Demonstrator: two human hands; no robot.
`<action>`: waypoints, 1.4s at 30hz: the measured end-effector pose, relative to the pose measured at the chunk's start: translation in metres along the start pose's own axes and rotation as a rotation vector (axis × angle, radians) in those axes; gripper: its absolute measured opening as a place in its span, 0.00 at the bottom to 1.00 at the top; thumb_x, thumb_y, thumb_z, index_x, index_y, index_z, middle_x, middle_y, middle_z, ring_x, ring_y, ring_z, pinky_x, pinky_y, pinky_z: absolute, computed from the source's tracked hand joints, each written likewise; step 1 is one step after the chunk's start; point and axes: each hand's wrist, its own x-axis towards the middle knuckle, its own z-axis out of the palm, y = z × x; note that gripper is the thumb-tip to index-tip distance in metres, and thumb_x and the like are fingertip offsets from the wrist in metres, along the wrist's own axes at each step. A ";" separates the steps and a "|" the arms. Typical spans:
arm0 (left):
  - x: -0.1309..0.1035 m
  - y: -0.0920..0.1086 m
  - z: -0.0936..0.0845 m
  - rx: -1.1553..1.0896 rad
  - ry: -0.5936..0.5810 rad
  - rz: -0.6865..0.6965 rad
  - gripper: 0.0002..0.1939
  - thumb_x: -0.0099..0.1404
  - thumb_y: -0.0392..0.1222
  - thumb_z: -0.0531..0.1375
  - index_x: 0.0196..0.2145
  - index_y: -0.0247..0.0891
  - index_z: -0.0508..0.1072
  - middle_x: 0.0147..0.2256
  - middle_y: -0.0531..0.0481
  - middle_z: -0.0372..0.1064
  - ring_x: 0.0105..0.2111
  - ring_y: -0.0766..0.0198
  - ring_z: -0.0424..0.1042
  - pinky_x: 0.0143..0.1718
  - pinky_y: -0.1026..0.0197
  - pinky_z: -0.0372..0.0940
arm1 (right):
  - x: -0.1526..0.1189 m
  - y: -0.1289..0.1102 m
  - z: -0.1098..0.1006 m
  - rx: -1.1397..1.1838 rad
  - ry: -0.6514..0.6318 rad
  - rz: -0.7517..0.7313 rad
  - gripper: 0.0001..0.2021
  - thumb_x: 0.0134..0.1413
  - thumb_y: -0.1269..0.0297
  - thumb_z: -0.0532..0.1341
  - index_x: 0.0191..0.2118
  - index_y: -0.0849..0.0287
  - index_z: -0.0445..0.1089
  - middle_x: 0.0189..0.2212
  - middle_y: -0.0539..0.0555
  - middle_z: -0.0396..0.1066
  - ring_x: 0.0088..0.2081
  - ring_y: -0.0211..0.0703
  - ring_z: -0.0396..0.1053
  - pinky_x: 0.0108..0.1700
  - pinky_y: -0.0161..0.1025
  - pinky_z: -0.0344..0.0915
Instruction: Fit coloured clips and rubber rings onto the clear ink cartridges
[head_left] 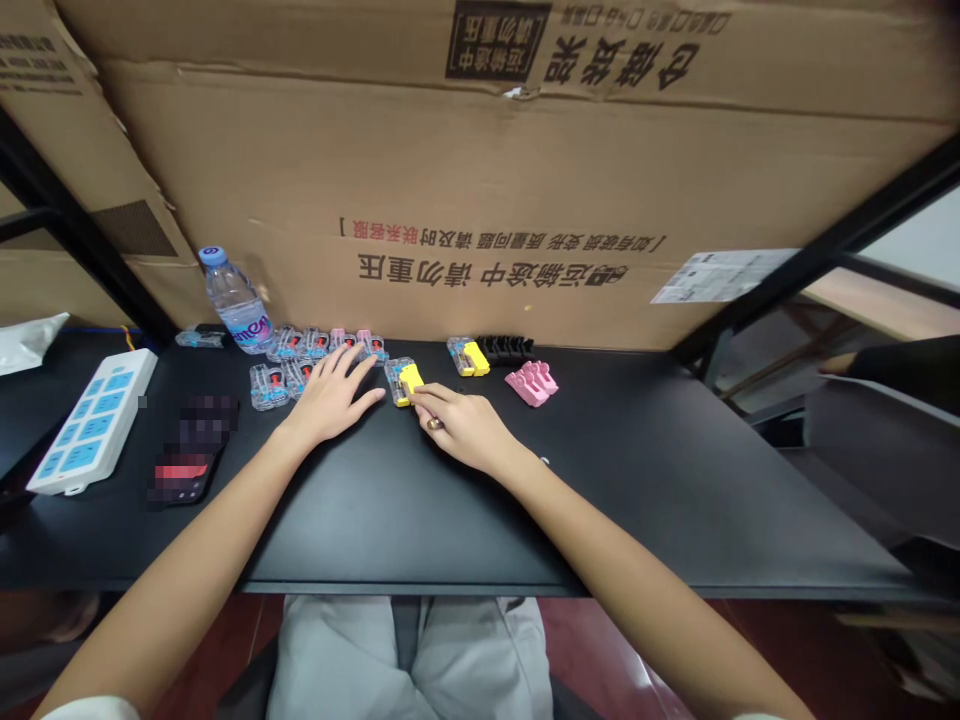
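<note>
While both forearms reach forward over the black table (637, 500), the left hand (330, 395) lies flat and open with the fingers spread, holding nothing; its fingertips touch the edge of a group of small clear plastic pieces (300, 362) that lie in two loose rows. The right hand (469, 428) rests on the table with the fingers loosely stretched, and its fingertips touch a clear and yellow piece (404, 381) that lies between the two hands; the hand presses on this piece more than it grips it. A second clear and yellow piece (468, 356) lies a little further back, just beside a black part (506, 347), and a pink part (532, 383) is near them on the right. Behind the clear pieces stands a water bottle (234, 300), close to the big cardboard box (495, 200) that closes the back of the table like a wall. At the left side lie a white power strip (94, 420) and a phone (187, 455), well apart from the hands. Black metal bars (810, 255) cross in front of the box on the right.
</note>
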 end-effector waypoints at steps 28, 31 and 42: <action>-0.002 0.029 -0.028 -1.183 -0.079 0.046 0.33 0.68 0.59 0.66 0.64 0.42 0.66 0.59 0.35 0.77 0.57 0.46 0.80 0.60 0.44 0.73 | -0.018 0.034 -0.014 0.418 0.354 -0.174 0.14 0.71 0.56 0.65 0.56 0.54 0.80 0.51 0.60 0.81 0.48 0.50 0.81 0.51 0.44 0.77; -0.001 0.023 -0.027 -1.396 -0.185 -0.001 0.32 0.68 0.65 0.63 0.60 0.42 0.70 0.55 0.37 0.79 0.53 0.46 0.82 0.53 0.46 0.77 | -0.018 0.037 -0.019 0.544 0.388 -0.144 0.13 0.69 0.55 0.68 0.52 0.56 0.81 0.47 0.59 0.82 0.44 0.50 0.81 0.47 0.45 0.78; -0.001 0.040 -0.020 -1.213 -0.107 -0.047 0.25 0.59 0.55 0.76 0.39 0.39 0.68 0.48 0.41 0.82 0.45 0.53 0.83 0.50 0.50 0.77 | -0.017 0.025 -0.021 0.684 0.373 0.030 0.21 0.72 0.44 0.59 0.47 0.53 0.84 0.53 0.61 0.80 0.49 0.55 0.80 0.51 0.53 0.78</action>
